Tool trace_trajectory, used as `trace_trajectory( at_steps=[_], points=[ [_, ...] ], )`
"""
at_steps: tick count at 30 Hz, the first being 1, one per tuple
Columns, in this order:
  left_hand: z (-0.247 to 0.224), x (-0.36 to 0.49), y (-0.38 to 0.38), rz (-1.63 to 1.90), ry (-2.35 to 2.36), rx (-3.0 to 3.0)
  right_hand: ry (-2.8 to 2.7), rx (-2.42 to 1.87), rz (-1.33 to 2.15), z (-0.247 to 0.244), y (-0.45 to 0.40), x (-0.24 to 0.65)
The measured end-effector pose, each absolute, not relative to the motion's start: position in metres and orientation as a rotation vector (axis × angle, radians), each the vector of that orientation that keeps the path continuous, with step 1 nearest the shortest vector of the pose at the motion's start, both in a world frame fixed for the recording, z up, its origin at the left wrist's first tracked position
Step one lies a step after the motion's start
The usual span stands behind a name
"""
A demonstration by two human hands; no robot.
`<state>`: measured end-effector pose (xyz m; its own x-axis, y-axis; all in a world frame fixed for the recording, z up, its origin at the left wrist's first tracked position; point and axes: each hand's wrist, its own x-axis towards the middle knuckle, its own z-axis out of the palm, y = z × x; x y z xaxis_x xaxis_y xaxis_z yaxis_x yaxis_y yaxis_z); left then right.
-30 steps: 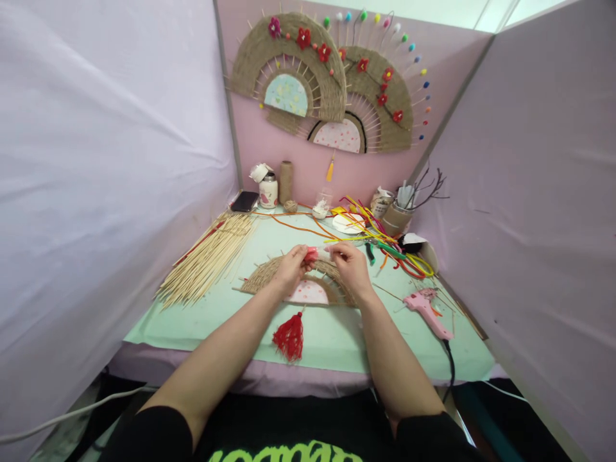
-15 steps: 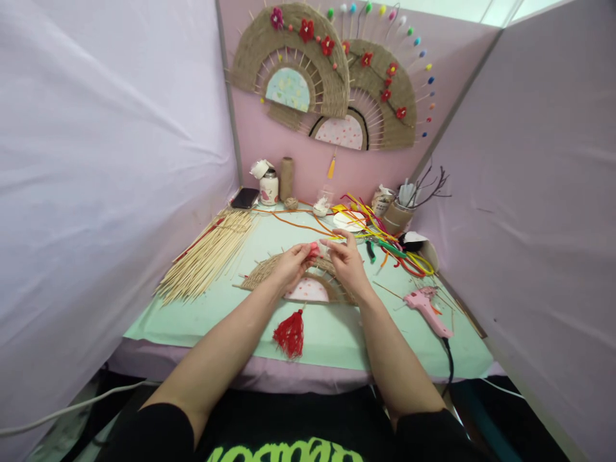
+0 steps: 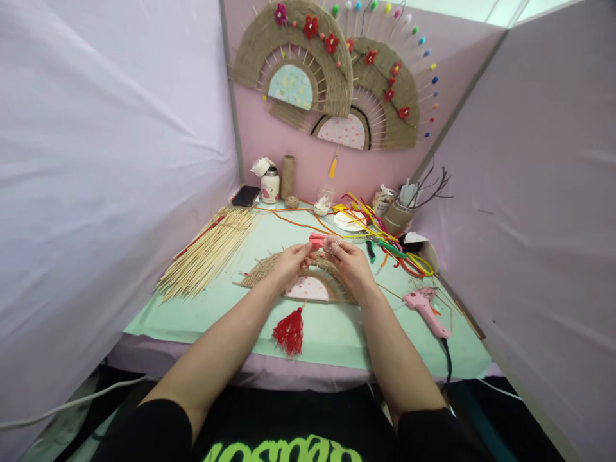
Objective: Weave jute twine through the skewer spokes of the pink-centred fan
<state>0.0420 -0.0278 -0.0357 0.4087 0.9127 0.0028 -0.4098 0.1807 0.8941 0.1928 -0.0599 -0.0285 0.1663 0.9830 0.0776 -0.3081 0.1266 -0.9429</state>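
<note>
My left hand (image 3: 291, 264) pinches one side of a small pinkish-red piece (image 3: 316, 239), too small to name for certain. At its other side, the fingertips of my right hand (image 3: 351, 262) are closed together on it, beside something clear and shiny. Both hands are raised above a half-round fan (image 3: 260, 272) of sticks woven with brown twine, which lies on the table. Its white centre (image 3: 306, 289) has pink dots. A red tassel (image 3: 289, 332) lies below the fan's lower edge.
A pile of thin sticks (image 3: 206, 256) lies on the left. At the right are a pink glue gun (image 3: 428, 310), green-handled pliers (image 3: 392, 249) and coloured pipe cleaners (image 3: 370, 221). A phone (image 3: 246, 196), a jar (image 3: 270, 186) and a twine spool (image 3: 287, 178) stand at the back.
My right hand's fingers, raised and spread before, have come down and closed at the pinkish-red piece. More of that piece shows between the hands now.
</note>
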Motion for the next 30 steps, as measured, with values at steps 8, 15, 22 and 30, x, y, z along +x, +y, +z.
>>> trace_trajectory(
  at_steps=[8, 15, 22, 30],
  points=[
    [-0.032, 0.037, -0.030, 1.184, 0.836, 1.362, -0.928, -1.032, 1.001, -0.031, -0.057, 0.193],
    [-0.032, 0.035, -0.030, 1.126, 0.737, 1.422, -0.951, -1.013, 1.068, -0.026, -0.060, 0.194],
    [-0.028, 0.030, -0.031, 1.063, 0.740, 1.499, -1.095, -0.975, 1.100, -0.018, -0.068, 0.198],
    [-0.028, 0.036, -0.031, 1.008, 0.741, 1.313, -1.072, -0.969, 1.072, -0.020, -0.064, 0.202]
  ],
)
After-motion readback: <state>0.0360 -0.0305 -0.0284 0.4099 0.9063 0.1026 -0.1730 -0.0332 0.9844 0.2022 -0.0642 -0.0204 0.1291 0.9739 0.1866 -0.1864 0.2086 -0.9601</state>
